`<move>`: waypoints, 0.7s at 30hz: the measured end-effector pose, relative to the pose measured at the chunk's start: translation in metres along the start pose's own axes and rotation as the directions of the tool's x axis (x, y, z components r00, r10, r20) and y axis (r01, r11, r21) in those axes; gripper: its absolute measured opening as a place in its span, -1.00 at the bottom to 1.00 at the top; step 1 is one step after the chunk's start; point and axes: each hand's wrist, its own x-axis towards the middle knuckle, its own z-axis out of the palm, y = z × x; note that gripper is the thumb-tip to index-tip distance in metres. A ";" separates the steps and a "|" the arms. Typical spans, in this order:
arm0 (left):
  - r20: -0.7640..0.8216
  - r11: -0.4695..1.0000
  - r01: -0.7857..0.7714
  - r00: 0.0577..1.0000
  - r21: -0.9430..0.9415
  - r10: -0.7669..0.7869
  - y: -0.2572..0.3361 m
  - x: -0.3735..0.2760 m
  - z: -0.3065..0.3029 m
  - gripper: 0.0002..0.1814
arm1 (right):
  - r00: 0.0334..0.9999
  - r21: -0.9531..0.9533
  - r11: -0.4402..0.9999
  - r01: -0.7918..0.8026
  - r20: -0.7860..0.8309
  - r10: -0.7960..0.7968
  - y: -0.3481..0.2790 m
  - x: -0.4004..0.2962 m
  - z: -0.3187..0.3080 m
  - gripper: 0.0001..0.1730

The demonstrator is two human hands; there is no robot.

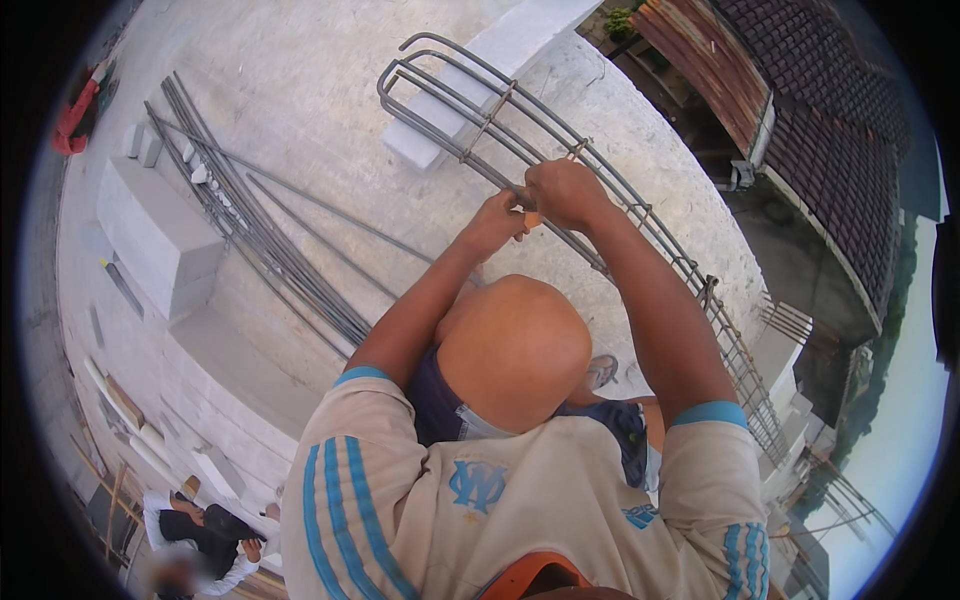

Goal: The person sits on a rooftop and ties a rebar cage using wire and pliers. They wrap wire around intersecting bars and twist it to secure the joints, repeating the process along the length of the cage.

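A long rebar cage (487,120) of bars joined by stirrups runs from the upper middle down to the lower right. My left hand (499,223) is at its near lower bar, fingers bent around a small orange item (532,220) that I cannot identify. Against it, my right hand (568,193) is closed at the same bar, its fingers curled; what lies inside them is hidden. A stirrup tie shows just above the right hand. The cage's end with bent bar hooks lies over a pale block (431,127). My bare knee is below both hands.
Loose steel bars (255,232) lie on the concrete floor at left, beside stacked light blocks (161,232). The slab's edge drops off at right towards tiled roofs (832,187). One person (206,532) is at lower left, another (75,116) at upper left.
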 end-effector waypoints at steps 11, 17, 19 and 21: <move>-0.039 0.992 0.007 0.999 -0.125 -0.012 -0.002 -0.002 0.006 -0.63 | 0.998 0.045 0.999 0.008 -0.061 -0.005 0.018 0.004 0.006 -0.81; -0.051 0.964 -0.038 0.998 -0.265 0.026 -0.011 0.001 0.006 -0.65 | 0.989 -0.071 0.997 -0.040 -0.143 0.029 0.017 -0.003 0.010 -0.82; -0.054 0.970 -0.040 0.998 -0.241 0.028 -0.008 0.000 0.008 -0.65 | 0.979 -0.089 0.994 -0.067 -0.198 0.048 0.016 -0.017 0.019 -0.82; -0.049 0.978 -0.046 0.998 -0.204 0.037 -0.006 -0.001 0.008 -0.65 | 0.957 -0.101 0.992 -0.076 -0.286 0.044 0.020 -0.034 0.034 -0.82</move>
